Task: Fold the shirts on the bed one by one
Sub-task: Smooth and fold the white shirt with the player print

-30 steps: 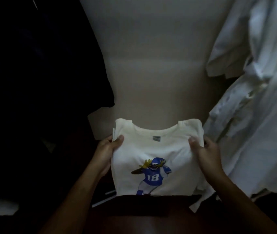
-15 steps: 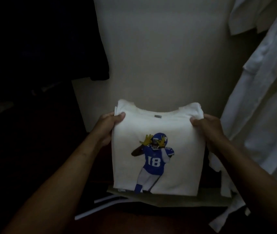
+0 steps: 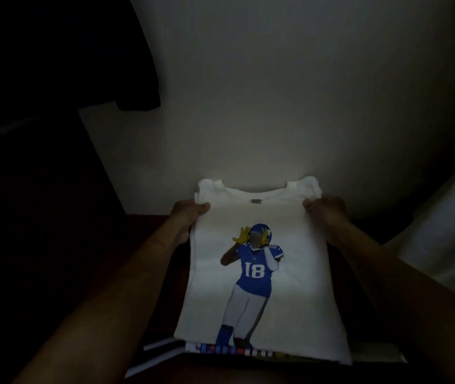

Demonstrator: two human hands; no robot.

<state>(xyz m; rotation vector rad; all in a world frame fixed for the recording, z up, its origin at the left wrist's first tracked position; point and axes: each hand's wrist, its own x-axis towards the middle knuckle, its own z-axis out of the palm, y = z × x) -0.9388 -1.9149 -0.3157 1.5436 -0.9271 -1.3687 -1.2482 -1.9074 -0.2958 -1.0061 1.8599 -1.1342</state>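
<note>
Pale bed sheet (image 3: 276,106) beyond the folded white T-shirt (image 3: 270,300), filling more of the view than a second ago; probably head tipped forward. Dark garment (image 3: 87,51) beyond and left of the T-shirt, as before. White cloth heap (image 3: 442,236) right of the T-shirt, now mostly out of frame, only a slice left.

T-shirt: folded to a rectangle, print up (football player in blue, number 18), collar end away from the wearer. A second ago only the upper part of the print showing; now visible down to the lower legs, with the rectangle lying longer and flatter.

Under the T-shirt's near edge: stack of folded clothes (image 3: 234,352), a striped colour print peeking out, not seen a second ago. Probably set on the stack or just about touching; contact at the collar end not certain.

Left hand (image 3: 190,217) gripping the T-shirt's far-left shoulder corner, thumb on top, fingers underneath hidden. Right hand (image 3: 326,212) gripping the far-right corner likewise. Same grips as in both earlier frames. Grey neck label (image 3: 256,201) at the T-shirt's collar, between the two thumbs.

For the task: this shirt judged folded, now in the placing step. Release still to come, then likely the next shirt from the heap right of the T-shirt. Risk of dragging the top layer and skewing the fold when sliding the fingers out.
</note>
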